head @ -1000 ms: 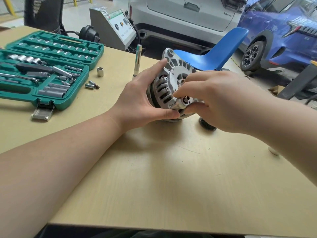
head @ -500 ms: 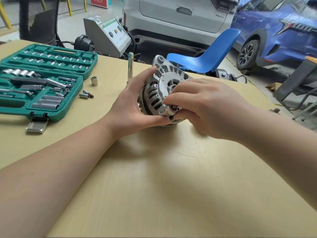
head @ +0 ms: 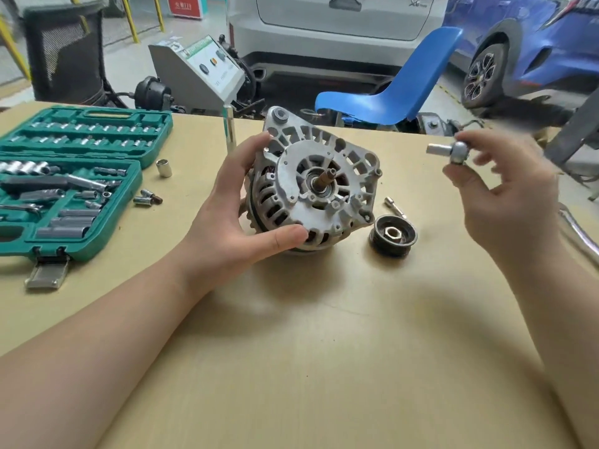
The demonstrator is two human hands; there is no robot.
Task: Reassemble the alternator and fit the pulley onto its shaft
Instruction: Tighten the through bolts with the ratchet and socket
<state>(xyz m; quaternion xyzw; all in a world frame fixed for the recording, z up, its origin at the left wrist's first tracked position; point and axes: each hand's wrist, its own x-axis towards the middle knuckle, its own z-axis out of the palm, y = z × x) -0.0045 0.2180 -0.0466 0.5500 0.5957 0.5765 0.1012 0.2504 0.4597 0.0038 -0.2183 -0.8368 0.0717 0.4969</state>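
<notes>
Silver metal of the alternator (head: 311, 189) fills the middle of my view. It stands on its edge on the wooden table (head: 324, 367), tilted a little back, and its shaft (head: 325, 178) points toward me and slightly up and to the right. My left hand (head: 236, 218) grips the housing from its left side, thumb under the front face and fingers curled behind the rim. My right hand (head: 505, 196) is raised to the right, well apart from the alternator, and pinches a small metal driver piece (head: 449, 150) between thumb and fingertips; its short axis lies almost level, with the tip pointing left. The pulley (head: 393, 234) lies flat on the table just right of the alternator, opening upward, not yet on the shaft. A green socket case (head: 68, 176) lies open at the far left.
</notes>
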